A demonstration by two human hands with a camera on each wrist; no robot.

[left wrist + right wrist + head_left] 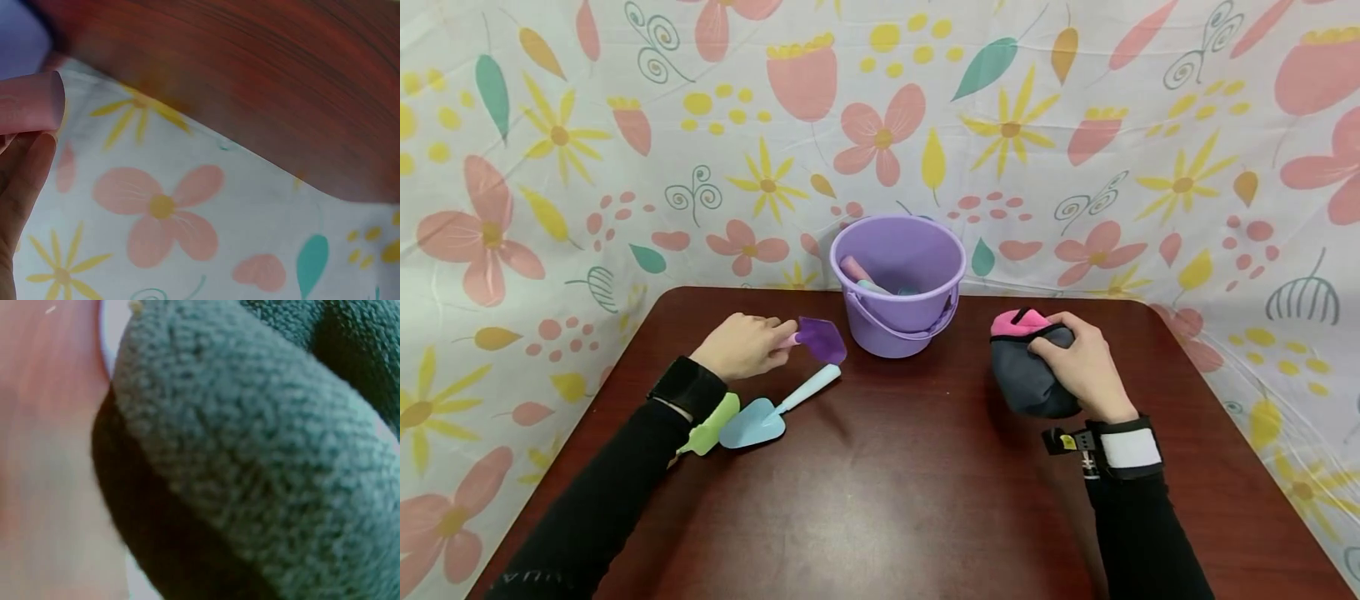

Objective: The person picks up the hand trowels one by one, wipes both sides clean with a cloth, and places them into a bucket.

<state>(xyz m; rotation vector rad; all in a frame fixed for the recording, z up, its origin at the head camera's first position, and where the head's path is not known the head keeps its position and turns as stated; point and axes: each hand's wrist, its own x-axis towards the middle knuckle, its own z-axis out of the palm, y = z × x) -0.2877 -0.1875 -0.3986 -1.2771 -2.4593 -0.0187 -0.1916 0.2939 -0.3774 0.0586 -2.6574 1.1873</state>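
Your left hand (741,343) has its fingers curled round the pink handle of the small purple plastic toy shovel (820,339), blade pointing toward the lilac plastic bucket (898,283) just beside it; the left wrist view shows the pink handle end (28,103) against your fingers (22,181). The shovel sits low over the dark red-brown wooden table (880,500), outside the bucket.

Your right hand (1086,367) rests on top of the grey fleece pouch with a pink top (1028,367), fingers bent over it; the right wrist view shows only grey fleece (262,456) up close, so a firm grip cannot be told.

Progress, as judged: a pink handle and a pale blue piece already lie inside the bucket. Left on the table: the light blue plastic trowel (771,412) and the green plastic tool (709,425), partly hidden by your sleeve.

Count: one bucket, one pouch, three tools outside, at least two pieces inside.
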